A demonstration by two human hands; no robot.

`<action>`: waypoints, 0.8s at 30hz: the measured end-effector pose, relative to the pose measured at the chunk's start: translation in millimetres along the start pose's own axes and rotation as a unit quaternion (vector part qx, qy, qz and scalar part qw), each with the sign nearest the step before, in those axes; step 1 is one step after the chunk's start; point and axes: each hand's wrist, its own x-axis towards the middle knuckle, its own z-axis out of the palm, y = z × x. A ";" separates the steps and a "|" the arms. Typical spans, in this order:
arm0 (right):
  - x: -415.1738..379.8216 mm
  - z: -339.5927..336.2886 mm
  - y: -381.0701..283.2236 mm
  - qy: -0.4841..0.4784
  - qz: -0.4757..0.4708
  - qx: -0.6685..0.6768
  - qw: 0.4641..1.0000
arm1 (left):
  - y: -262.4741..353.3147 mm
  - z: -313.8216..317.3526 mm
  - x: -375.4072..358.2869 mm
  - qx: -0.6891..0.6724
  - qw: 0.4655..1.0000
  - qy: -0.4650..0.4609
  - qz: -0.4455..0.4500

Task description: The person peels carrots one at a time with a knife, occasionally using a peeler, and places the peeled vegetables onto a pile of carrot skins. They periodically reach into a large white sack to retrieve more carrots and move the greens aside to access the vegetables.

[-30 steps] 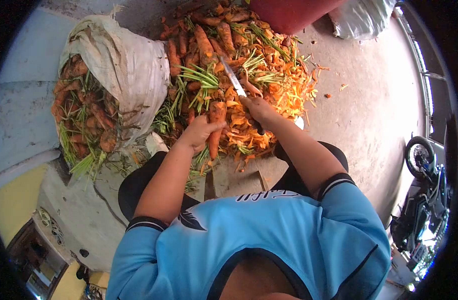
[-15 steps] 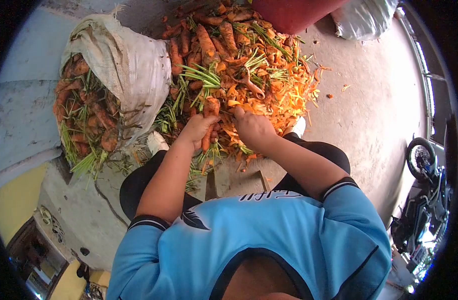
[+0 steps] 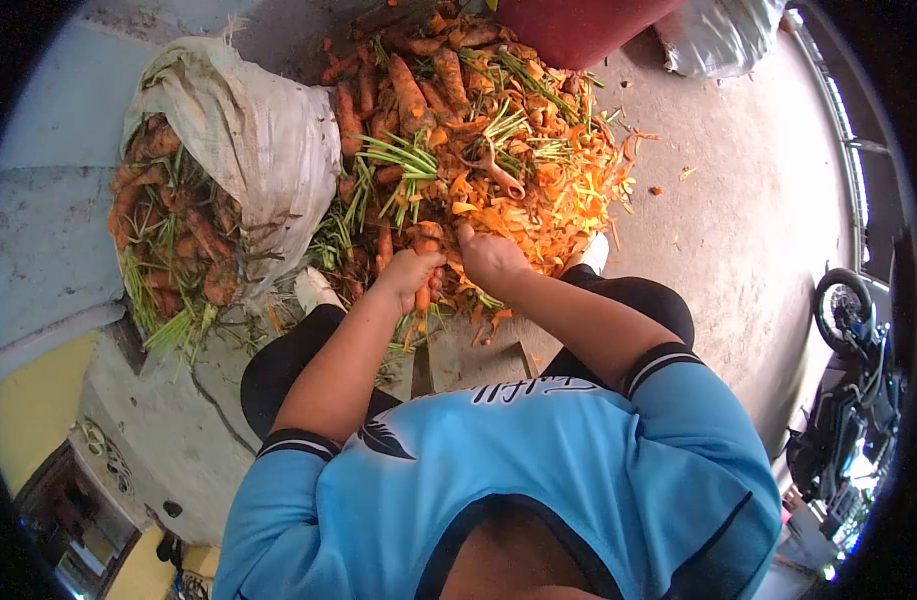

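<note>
My left hand (image 3: 413,277) is closed round a carrot (image 3: 427,238), whose orange end shows past the fingers. Close beside it, my right hand (image 3: 492,258) is curled with the fingers pressed together; whatever it grips is hidden. Both are over a heap of orange peelings (image 3: 563,180), mixed with whole carrots and cut green stalks (image 3: 403,155). On top of the heap, beyond my hands, lies an orange-handled peeler (image 3: 500,177). Several unpeeled carrots (image 3: 408,95) are piled at the heap's far left side.
A white woven sack (image 3: 278,150), full of soil-stained carrots (image 3: 203,235), lies open at the left. Behind the heap are a red container (image 3: 578,25) and a pale sack (image 3: 723,35). A motorcycle (image 3: 846,390) stands at the far right on the concrete floor (image 3: 728,180).
My left hand has shifted slightly toward me and to the right, and the held carrot has turned, showing less of its length. My right hand has moved slightly left and stays curled.
</note>
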 end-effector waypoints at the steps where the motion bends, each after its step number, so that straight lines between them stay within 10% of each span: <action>1: 0.3 -0.4 -0.2 -0.002 0.000 0.000 1.000 | -0.3 -0.5 -0.3 -0.004 1.000 -0.006 -0.003; 15: -2.4 16.6 26.9 0.036 -0.029 -0.017 0.999 | -1.2 -9.5 -9.5 -0.098 0.989 -0.084 -0.067; 24: 6.2 29.0 67.0 0.051 0.125 0.004 0.991 | 25.4 -9.2 -45.0 -0.055 0.992 -0.110 -0.004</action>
